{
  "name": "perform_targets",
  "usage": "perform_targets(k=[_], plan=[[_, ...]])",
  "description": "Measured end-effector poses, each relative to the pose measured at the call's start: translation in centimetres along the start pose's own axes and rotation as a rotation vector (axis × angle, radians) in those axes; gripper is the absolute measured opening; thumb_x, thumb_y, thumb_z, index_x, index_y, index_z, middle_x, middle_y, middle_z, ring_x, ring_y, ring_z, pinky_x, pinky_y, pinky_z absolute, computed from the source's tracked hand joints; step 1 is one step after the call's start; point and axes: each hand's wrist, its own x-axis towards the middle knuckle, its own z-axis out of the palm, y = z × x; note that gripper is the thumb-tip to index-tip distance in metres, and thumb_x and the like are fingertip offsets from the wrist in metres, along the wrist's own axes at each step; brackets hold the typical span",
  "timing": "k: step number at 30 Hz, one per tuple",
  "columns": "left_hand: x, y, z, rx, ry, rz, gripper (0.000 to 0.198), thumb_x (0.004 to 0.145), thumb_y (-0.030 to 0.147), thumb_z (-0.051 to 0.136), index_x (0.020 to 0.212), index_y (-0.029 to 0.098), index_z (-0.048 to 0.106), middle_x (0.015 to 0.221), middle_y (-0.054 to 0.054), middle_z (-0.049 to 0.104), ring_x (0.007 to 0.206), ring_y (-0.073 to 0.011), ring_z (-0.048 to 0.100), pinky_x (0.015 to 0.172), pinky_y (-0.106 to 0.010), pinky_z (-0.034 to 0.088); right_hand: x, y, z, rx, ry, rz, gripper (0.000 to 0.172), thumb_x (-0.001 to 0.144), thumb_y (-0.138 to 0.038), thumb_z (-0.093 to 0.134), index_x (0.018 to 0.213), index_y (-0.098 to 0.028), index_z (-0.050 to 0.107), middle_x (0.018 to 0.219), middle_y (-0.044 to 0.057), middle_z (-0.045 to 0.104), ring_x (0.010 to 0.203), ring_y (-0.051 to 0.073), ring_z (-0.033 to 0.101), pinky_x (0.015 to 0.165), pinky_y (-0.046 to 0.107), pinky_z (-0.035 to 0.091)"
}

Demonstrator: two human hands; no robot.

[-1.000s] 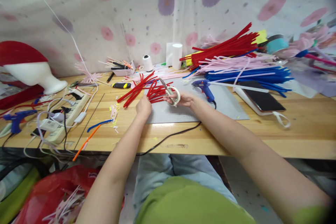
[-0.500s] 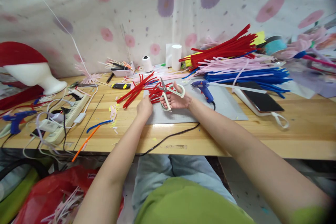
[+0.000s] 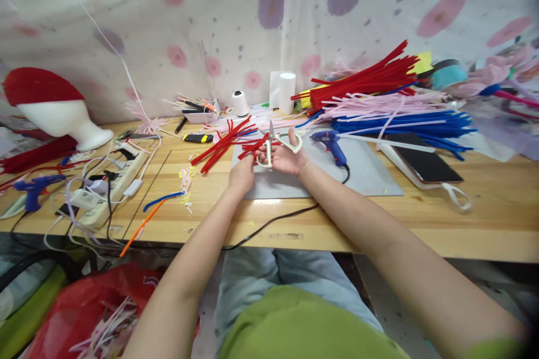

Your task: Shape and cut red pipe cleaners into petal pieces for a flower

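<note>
My right hand (image 3: 286,158) grips white-handled scissors (image 3: 275,143) with the blades pointing up and away from me, above a grey mat (image 3: 357,171). My left hand (image 3: 241,175) is closed on the near ends of a bunch of short red pipe cleaners (image 3: 252,147), which reach toward the scissor blades. More loose red pipe cleaners (image 3: 219,146) lie on the wooden table just left of the mat.
A blue glue gun (image 3: 332,145) lies right of my hands, its black cord running over the table edge. Big heaps of red (image 3: 370,78), pink and blue pipe cleaners (image 3: 400,123) and a phone (image 3: 423,164) sit right. A power strip (image 3: 113,179) and a foam head with red hat (image 3: 50,106) sit left.
My right hand turned the scissors so the blades point up and brought them to the red pipe cleaners. My left hand shifted slightly right and lifted the bunch toward the blades.
</note>
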Motion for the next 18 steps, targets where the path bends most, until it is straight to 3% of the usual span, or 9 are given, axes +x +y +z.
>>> perform_targets(k=[12,18], plan=[[0.6,-0.1,-0.7,0.058,-0.031,-0.076,0.033,0.09,0.024,0.024,0.104,0.021,0.053,0.105,-0.007,0.062,0.098,-0.019,0.057,0.077,-0.027,0.04,0.0,-0.5,1.1,0.008,0.036,-0.009,0.056,0.081,-0.068,0.027,0.079,-0.016,0.048,0.062,0.001,0.048,0.057,0.012,0.045,0.053,0.024,0.043],[0.7,-0.7,-0.3,0.065,-0.016,-0.103,0.032,0.089,0.025,0.025,0.104,0.022,0.053,0.103,-0.007,0.063,0.096,-0.0193,0.058,0.076,-0.027,0.04,0.0,-0.6,1.3,0.117,0.009,0.06,0.051,0.083,-0.064,0.024,0.076,-0.017,0.042,0.059,-0.001,0.04,0.05,0.01,0.039,0.045,0.022,0.038]])
